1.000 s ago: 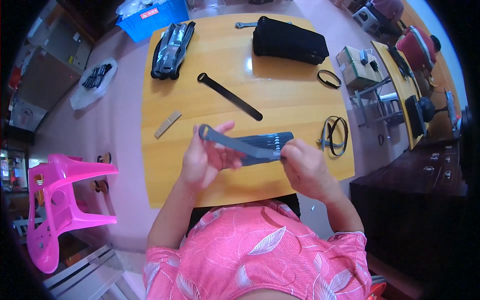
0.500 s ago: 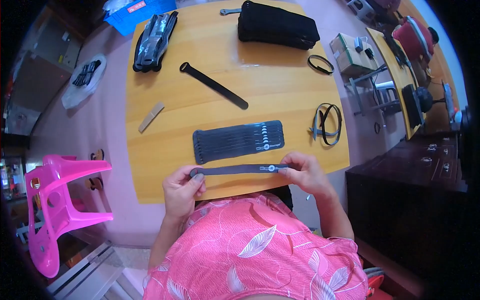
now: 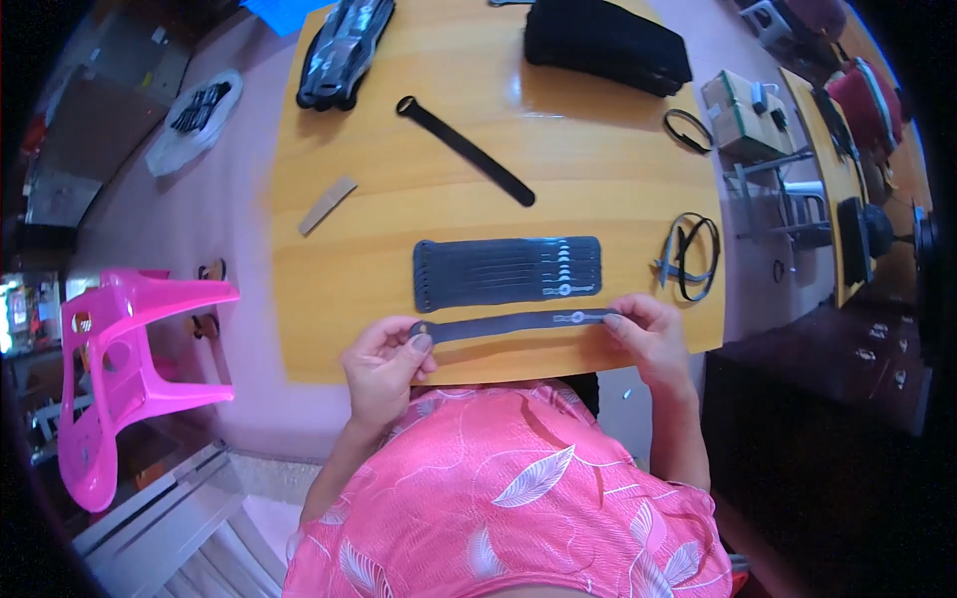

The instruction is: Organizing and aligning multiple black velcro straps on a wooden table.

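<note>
A dark grey hook-and-loop strap (image 3: 508, 325) is stretched flat between my two hands, just above the table's front edge. My left hand (image 3: 387, 364) pinches its looped end between thumb and fingers. My right hand (image 3: 650, 339) grips the other end, close to pale printing on the strap. Just beyond it lies a fanned row of similar straps (image 3: 488, 271), overlapped side by side with their looped ends at the left. Farther back, a single black strap (image 3: 467, 149) lies slantwise on the table.
The wooden table (image 3: 369, 249) also holds a black stack of straps (image 3: 606, 48), a wrapped strap bundle (image 3: 345, 55), a beige strip (image 3: 327, 205), a coiled strap (image 3: 688, 257) and a small loop (image 3: 687, 131). A pink stool (image 3: 125, 374) stands at the left; a carton (image 3: 746, 115) is at the right.
The view has shifted, so the table's things sit farther right and most of them higher. Both hands still hold the strap, now nearer the fanned row and almost level with its lower edge.
</note>
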A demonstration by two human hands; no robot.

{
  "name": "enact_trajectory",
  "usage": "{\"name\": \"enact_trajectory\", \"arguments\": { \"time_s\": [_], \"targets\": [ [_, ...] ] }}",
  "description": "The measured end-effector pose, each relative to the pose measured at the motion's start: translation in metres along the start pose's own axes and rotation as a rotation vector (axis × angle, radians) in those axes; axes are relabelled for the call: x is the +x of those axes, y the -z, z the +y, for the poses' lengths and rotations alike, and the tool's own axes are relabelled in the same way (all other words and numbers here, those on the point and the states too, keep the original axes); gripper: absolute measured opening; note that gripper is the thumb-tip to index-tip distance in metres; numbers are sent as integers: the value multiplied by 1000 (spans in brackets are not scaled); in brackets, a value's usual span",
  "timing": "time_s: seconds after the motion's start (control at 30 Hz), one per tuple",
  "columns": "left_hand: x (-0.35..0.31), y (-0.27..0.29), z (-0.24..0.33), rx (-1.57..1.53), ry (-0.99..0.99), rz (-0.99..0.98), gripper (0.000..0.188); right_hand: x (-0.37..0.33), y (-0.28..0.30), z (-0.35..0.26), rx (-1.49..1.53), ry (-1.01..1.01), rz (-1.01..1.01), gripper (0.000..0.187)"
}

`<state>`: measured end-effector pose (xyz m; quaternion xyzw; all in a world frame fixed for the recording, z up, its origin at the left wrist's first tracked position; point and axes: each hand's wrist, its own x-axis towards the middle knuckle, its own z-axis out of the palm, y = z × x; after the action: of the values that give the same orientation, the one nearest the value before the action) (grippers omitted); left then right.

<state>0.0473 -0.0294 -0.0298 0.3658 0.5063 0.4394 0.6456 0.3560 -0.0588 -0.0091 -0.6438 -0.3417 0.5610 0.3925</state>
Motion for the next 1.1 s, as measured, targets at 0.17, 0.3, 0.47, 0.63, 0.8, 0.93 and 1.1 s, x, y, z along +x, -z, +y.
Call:
{"name": "enact_trajectory", "arguments": {
  "time_s": [0.17,0.3,0.47,0.63,0.8,0.93,1.1],
  "targets": [
    [5,1,2,5,73,19,11,6,1,-5,-76,-35,22,7],
    [8,3,3,191,97,62,12,12,-1,-1,-165,29,56,8],
    [15,-1,3,318,59,160,10,20,-6,-3,-292,147,65,8],
    [28,-3,2,409,98,194,10,26,-12,-7,-347,80,110,8],
    [31,-7,4,395,148,231,6,34,-8,3,-433,118,145,10],
    [31,-6,0,390,127,227,5,35,-9,2,-425,74,166,12],
    [30,-8,-5,397,112,245,5,35,-8,1,-475,76,183,12]
  ]
}}
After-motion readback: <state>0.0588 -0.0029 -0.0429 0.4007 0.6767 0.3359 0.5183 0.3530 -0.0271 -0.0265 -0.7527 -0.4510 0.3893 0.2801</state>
